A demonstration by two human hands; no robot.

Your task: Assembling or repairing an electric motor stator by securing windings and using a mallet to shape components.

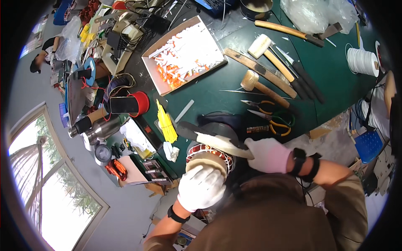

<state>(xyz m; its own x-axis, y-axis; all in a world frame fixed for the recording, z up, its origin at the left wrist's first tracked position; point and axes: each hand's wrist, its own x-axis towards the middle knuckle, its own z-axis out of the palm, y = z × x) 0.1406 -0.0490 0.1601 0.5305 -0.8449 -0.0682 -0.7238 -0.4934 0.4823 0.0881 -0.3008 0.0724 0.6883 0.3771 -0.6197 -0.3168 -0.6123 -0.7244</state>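
Note:
A round coil-wound stator (209,151), with red and white lacing around its rim and a tan ring facing me, stands at the table's near edge. My left hand (202,188), in a white glove, is closed with its fingers curled over the tan ring. A long curved bar (220,144), dark at its left end and pale along the middle, lies across the stator's far side. My right hand (268,155), in a white and pinkish glove, is closed at that bar's right end. Its fingertips are partly hidden.
On the green table are a box of paper scraps (215,54), yellow strips (166,123), two mallets (250,79), a hammer (289,31), scissors (278,125), pliers (261,105) and a string spool (362,62). Cables and a metal bottle (104,127) crowd the left. Another person (44,54) stands far left.

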